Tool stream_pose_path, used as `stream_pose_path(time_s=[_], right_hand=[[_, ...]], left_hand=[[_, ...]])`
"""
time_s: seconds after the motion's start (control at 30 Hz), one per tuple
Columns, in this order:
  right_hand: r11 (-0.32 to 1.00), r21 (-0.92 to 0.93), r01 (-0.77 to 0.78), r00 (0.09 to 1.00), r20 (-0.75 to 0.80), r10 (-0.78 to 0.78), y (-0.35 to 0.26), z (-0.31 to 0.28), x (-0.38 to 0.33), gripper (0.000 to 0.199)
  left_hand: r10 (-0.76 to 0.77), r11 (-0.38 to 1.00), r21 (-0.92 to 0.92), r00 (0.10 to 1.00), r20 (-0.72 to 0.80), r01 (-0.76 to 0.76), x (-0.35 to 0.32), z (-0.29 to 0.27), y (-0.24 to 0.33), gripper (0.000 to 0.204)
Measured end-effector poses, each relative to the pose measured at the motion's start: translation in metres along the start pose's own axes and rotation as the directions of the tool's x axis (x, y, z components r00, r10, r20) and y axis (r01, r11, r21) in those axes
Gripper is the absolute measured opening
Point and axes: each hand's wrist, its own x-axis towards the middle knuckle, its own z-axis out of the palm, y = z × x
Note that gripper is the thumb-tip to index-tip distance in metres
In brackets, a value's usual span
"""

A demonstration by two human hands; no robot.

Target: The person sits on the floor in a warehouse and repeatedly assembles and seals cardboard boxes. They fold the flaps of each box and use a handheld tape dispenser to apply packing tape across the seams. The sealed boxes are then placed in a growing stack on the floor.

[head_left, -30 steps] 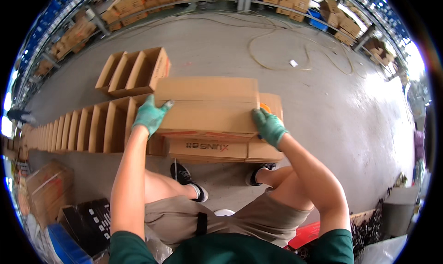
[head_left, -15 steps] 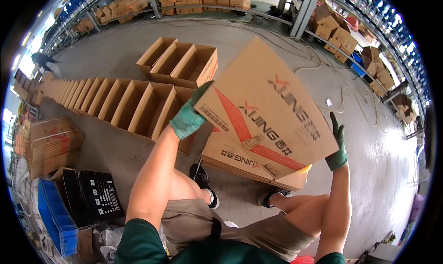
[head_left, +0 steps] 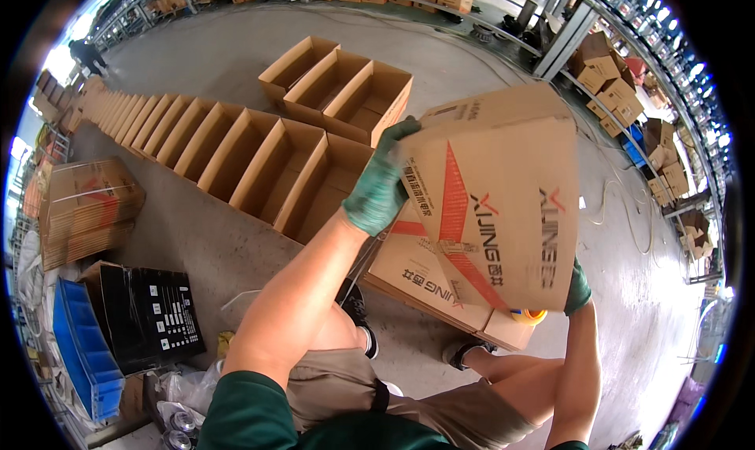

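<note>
Between my gloved hands I hold a brown cardboard box (head_left: 503, 206) with red stripes, tilted above the floor. Its side panels now stand at an angle to each other. My left hand (head_left: 383, 182), in a green glove, is closed on the box's left edge. On the far right edge sits my right hand (head_left: 580, 289), also gloved; its fingers are mostly hidden behind the cardboard. Below the box lies a stack of flat cardboard boxes (head_left: 425, 273) by my feet. A yellow tape roll (head_left: 528, 316) rests on that stack, partly covered.
A long row of open-topped boxes (head_left: 259, 163) runs off to the far left, with three more open boxes (head_left: 346, 88) beyond it. Strapped flat cardboard (head_left: 90, 206), a black box (head_left: 153, 316) and a blue bin (head_left: 86, 348) stand at left. Metal racks (head_left: 566, 41) line the far side.
The flat-looking box has been turned more upright and partly opened out, showing another panel. My left hand has moved right and up along with it. The view has shifted slightly.
</note>
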Motion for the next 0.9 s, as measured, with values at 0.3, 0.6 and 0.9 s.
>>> stream_pose_path(time_s=[0.3,0.6,0.9], right_hand=[[0.779,-0.620,0.094,0.982,-0.072,-0.176,0.011,-0.009,0.050,0.030],[0.848,-0.506,-0.155,0.929,-0.366,-0.048,-0.086,0.128,0.250,0.036],[0.732,-0.547,-0.405,0.889,-0.423,0.176,0.090,0.163,0.462,0.062]], left_hand=[[0.241,0.890,0.444,0.933,-0.266,-0.104,0.025,-0.006,-0.025,0.072],[0.117,0.159,0.977,0.985,0.126,-0.143,-0.007,0.009,-0.043,0.039],[-0.360,0.021,0.994,0.927,0.108,-0.108,-0.019,0.019,-0.030,0.049]])
